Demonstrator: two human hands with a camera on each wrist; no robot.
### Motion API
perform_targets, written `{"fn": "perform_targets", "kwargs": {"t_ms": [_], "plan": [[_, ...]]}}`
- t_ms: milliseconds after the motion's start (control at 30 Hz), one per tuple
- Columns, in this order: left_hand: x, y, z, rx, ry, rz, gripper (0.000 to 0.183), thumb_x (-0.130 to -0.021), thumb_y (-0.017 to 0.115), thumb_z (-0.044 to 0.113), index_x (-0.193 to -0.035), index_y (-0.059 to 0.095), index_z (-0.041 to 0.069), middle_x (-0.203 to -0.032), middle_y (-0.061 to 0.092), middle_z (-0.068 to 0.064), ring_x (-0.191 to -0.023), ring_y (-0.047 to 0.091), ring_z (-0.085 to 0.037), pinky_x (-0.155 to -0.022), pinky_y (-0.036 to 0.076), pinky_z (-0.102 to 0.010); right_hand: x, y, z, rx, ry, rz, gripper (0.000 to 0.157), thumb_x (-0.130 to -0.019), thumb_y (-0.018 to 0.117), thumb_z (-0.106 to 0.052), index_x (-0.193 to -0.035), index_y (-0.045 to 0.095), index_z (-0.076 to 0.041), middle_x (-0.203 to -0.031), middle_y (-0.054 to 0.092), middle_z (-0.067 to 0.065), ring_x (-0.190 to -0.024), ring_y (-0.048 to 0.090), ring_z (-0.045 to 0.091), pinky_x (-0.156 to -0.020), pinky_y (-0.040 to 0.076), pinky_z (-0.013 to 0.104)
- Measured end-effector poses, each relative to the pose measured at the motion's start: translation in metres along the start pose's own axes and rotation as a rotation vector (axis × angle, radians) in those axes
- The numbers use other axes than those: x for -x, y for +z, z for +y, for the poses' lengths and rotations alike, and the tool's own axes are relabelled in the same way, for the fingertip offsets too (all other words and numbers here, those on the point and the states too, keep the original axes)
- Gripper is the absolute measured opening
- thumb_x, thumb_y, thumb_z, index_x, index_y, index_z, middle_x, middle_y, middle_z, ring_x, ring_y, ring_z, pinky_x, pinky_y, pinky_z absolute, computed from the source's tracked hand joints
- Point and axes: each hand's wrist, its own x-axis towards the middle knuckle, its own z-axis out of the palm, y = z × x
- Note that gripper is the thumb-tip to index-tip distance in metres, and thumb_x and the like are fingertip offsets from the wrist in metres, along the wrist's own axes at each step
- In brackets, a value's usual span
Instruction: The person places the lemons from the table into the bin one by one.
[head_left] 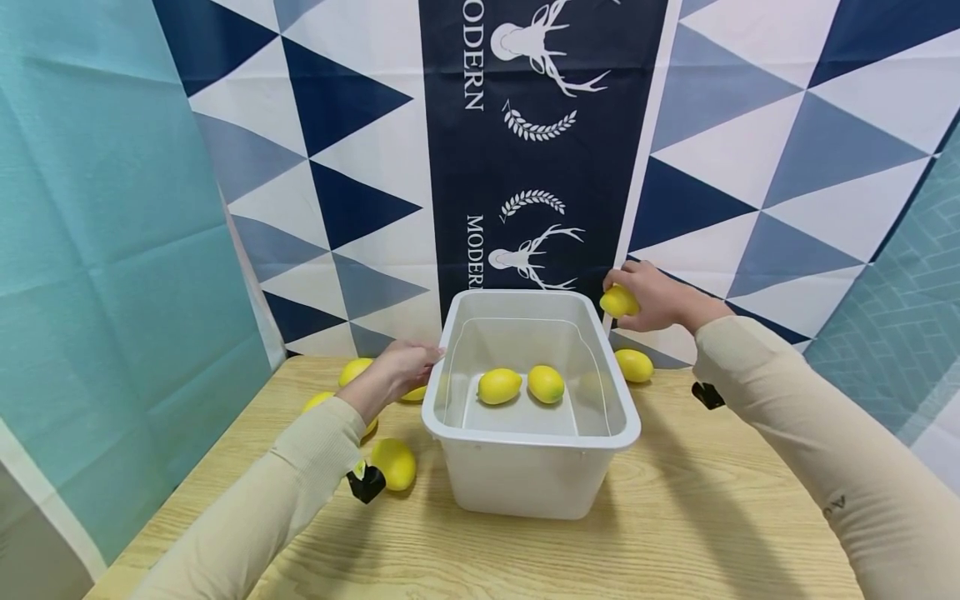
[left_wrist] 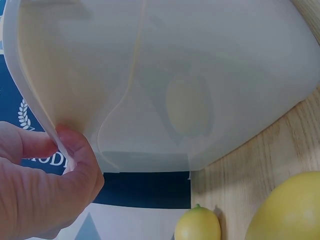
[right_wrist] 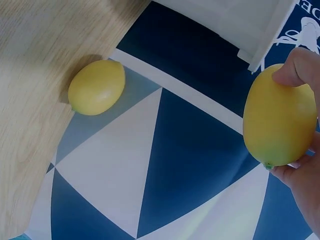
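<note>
A white plastic bin [head_left: 517, 477] stands on the table with two lemons inside, one on the left [head_left: 498, 387] and one on the right [head_left: 546, 384]. My left hand [head_left: 401, 367] pinches the bin's left rim between thumb and fingers, as the left wrist view also shows. In my right hand [head_left: 654, 293] is a lemon [right_wrist: 280, 117], gripped and held in the air beyond the bin's right rim. Below that hand another lemon [head_left: 634, 365] lies on the table near the back edge.
Several lemons lie left of the bin, among them one [head_left: 393, 463] near my left wrist and one [head_left: 354, 371] farther back. A patterned cloth [head_left: 360, 167] hangs behind the wooden table [head_left: 675, 517]. A teal curtain [head_left: 120, 250] hangs at the left.
</note>
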Motion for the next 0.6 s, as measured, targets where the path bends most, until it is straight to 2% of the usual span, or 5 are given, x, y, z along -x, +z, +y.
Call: {"fn": "perform_targets", "kwargs": {"t_ms": [200, 600], "plan": [[0.001, 0.0, 0.001, -0.007, 0.004, 0.004, 0.037, -0.1, 0.056, 0.023, -0.132, 0.058, 0.005, -0.134, 0.056, -0.012, -0.117, 0.053, -0.027, -0.113, 0.044, -0.037, -0.003, -0.003, -0.002, -0.006, 0.018, -0.005, 0.047, -0.072, 0.072, -0.01, -0.117, 0.058, -0.006, -0.108, 0.057, 0.017, -0.097, 0.048, 0.032, -0.078, 0.051, 0.041], [0.002, 0.001, 0.002, 0.002, -0.008, 0.011, 0.037, -0.101, 0.055, 0.021, -0.132, 0.058, 0.003, -0.134, 0.056, -0.013, -0.115, 0.053, -0.025, -0.112, 0.045, -0.036, -0.011, -0.012, -0.013, 0.007, -0.026, 0.019, 0.046, -0.074, 0.073, -0.012, -0.117, 0.059, -0.005, -0.107, 0.057, 0.017, -0.098, 0.047, 0.032, -0.077, 0.048, 0.04]]}}
